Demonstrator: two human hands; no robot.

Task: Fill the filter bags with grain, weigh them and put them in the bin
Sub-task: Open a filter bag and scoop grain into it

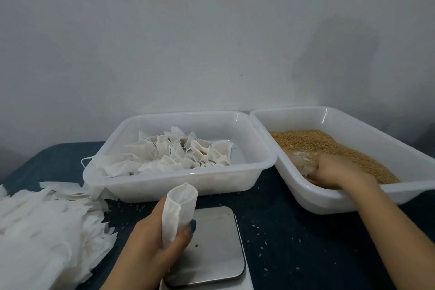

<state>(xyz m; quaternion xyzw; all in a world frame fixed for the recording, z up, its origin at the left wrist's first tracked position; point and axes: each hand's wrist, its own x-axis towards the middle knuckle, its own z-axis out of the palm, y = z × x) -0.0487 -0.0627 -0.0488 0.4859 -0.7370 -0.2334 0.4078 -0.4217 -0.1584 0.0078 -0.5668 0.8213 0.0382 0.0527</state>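
Observation:
My left hand (150, 240) grips an empty white filter bag (177, 209), upright with its mouth open, just above the left edge of the metal scale (211, 249). My right hand (334, 172) is down in the brown grain (329, 146) inside the right white bin (353, 115), with its fingers curled into the grain. The left white bin (164, 186) holds several filled, tied filter bags (183, 153).
A heap of empty filter bags (47, 223) lies on the dark blue tabletop (294, 242) at the left. Loose grains are scattered around the scale. A plain wall stands close behind both bins.

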